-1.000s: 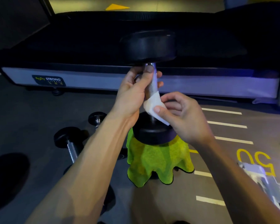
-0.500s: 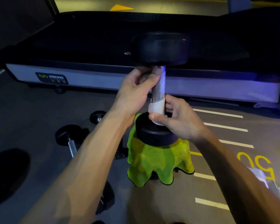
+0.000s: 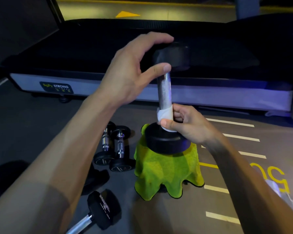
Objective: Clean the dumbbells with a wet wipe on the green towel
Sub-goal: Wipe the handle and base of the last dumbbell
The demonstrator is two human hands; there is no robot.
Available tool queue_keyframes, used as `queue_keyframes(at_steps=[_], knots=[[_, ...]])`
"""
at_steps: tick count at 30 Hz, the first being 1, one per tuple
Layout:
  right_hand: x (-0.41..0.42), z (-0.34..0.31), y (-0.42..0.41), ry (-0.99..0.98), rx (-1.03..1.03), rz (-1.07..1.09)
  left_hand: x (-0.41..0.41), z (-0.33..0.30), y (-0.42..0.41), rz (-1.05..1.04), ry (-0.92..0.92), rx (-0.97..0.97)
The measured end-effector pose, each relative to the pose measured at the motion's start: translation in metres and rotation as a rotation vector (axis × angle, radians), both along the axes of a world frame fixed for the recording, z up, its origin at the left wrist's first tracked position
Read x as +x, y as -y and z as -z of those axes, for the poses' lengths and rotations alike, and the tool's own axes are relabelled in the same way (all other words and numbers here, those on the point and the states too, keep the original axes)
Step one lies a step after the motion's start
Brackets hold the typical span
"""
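A black dumbbell (image 3: 165,89) with a chrome handle stands upright on the green towel (image 3: 166,174), which is draped over a hidden support. My right hand (image 3: 186,124) pinches a white wet wipe (image 3: 165,114) wrapped round the bottom of the handle, just above the lower head. My left hand (image 3: 134,70) is spread at the upper head. Its fingers reach over the head's top and the thumb touches just under it.
Two small dumbbells (image 3: 114,147) lie on the floor left of the towel, and another dumbbell (image 3: 98,210) lies nearer me. A long black bench or platform (image 3: 108,53) with a grey side runs behind. A plastic packet (image 3: 287,196) lies at the right.
My left hand has let go of the handle and risen to the upper head. My right hand has slid the wipe down to the bottom of the handle. The view has shifted.
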State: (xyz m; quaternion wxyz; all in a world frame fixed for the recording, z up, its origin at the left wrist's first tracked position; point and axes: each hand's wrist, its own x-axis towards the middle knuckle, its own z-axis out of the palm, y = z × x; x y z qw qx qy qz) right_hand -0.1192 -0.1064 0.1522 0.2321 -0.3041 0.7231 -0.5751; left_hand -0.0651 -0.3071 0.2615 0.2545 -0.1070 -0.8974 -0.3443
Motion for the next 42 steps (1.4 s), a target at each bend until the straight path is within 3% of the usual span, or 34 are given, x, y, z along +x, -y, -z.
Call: queue_keyframes(at_steps=[5,9,12,16,20,23,27,30,34,42], knots=[[0.015,0.002,-0.010,-0.184,0.089,0.124,0.005,0.003,-0.014,-0.018,-0.064,-0.010],[0.034,0.005,-0.012,-0.436,0.229,0.399,0.006,0.003,-0.020,-0.039,-0.086,-0.018],[0.051,0.006,-0.008,-0.534,0.226,0.551,0.006,0.004,-0.022,-0.059,-0.085,-0.031],[0.055,-0.008,-0.001,-0.562,0.308,0.547,0.004,0.005,-0.023,-0.074,-0.086,-0.033],[0.034,-0.052,0.021,-0.648,0.255,0.587,0.003,0.005,-0.026,-0.090,-0.088,-0.052],[0.034,-0.050,0.025,-0.612,0.244,0.580,0.004,0.005,-0.025,-0.099,-0.087,-0.051],[0.060,-0.030,0.008,-0.513,0.390,0.409,0.006,0.009,-0.023,-0.112,-0.090,-0.018],[0.049,-0.046,0.005,-0.483,0.459,0.399,0.007,0.010,-0.029,-0.105,-0.105,-0.030],[0.034,-0.065,0.020,-0.493,0.280,0.500,0.005,0.005,-0.036,-0.106,-0.105,-0.049],[0.037,-0.028,0.017,-0.526,0.020,0.673,0.001,0.004,-0.032,-0.156,-0.081,-0.024]])
